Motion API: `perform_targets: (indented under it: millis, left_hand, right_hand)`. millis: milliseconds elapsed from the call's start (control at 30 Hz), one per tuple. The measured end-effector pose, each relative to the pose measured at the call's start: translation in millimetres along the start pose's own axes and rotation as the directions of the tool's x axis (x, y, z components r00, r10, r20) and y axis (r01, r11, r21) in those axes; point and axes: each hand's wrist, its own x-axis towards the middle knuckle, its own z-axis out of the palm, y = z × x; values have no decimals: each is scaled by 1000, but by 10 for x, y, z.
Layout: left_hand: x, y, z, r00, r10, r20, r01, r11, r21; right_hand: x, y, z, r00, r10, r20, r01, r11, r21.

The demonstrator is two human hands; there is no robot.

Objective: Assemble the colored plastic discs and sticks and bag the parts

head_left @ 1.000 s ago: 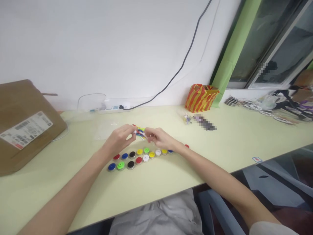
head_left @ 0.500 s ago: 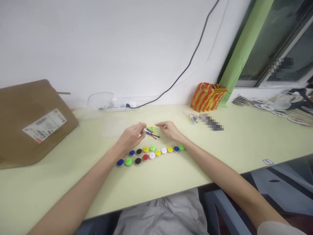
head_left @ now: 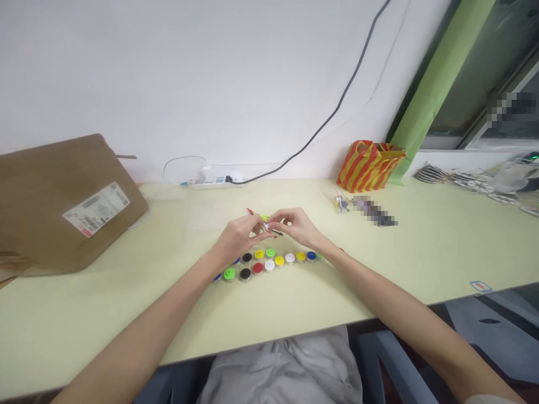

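Showing only in part, a small white piece (head_left: 266, 226) is pinched by the left hand (head_left: 241, 234), on the side facing the right hand (head_left: 297, 227); whether it is also clamped by the latter, equally near, cannot be told, nor its long axis. Coloured sticks (head_left: 264, 217) are partly covered behind; capped pots (head_left: 258, 268) are ranged in front on the table (head_left: 295, 306).

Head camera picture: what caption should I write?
Left hand holds something white, right hand close by, beyond colorful lids.
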Motion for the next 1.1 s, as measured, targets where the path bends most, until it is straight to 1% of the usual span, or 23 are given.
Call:
perform_targets:
  millis: [100, 167, 267, 333, 400, 467, 533, 600, 733, 900, 1100]
  left_hand:
    - [-9, 43, 10, 999, -29, -18, 28, 997, -66]
    - [-12, 67, 20, 999, -52, -6, 51, 995, -89]
    - [-5, 91, 35, 994, -102, 35, 104, 992, -67]
    - [4, 95, 38, 990, -120, 79, 122, 992, -18]
    - [13, 92, 37, 982, -75, 172, 70, 997, 36]
    - [18, 86, 33, 961, 2, 277, -21, 998, 64]
    - [17, 86, 28, 937, 55, 345, -83, 994, 67]
    - [10, 91, 25, 927, 76, 368, -102, 993, 52]
    - [-7, 93, 20, 914, 104, 392, -121, 992, 18]
    - [-8, 72, 12, 915, 126, 383, -142, 990, 13]
    - [1, 76, -1, 914, 130, 385, -150, 988, 23]
  right_hand:
    - [1, 13, -40, 999, -7, 49, 6, 1000, 10]
    - [5, 6, -82, 997, -11, 77, 12, 1000, -17]
    - [9, -14, -191, 995, -26, 95, 37, 992, -120]
    - [3, -12, -283, 992, -13, 122, 41, 972, -230]
    - [-10, 12, -359, 978, 46, 202, 26, 939, -342]
    - [-25, 51, -400, 940, 127, 318, 13, 914, -405]
    - [-34, 86, -401, 898, 170, 405, 10, 913, -407]
    - [-36, 101, -381, 877, 170, 449, 17, 923, -383]
    - [-39, 43, -342, 862, 148, 485, 24, 943, -331]
    - [-56, -69, -323, 839, 186, 512, -34, 956, -291]
    - [-69, -62, -296, 836, 168, 523, -26, 963, -268]
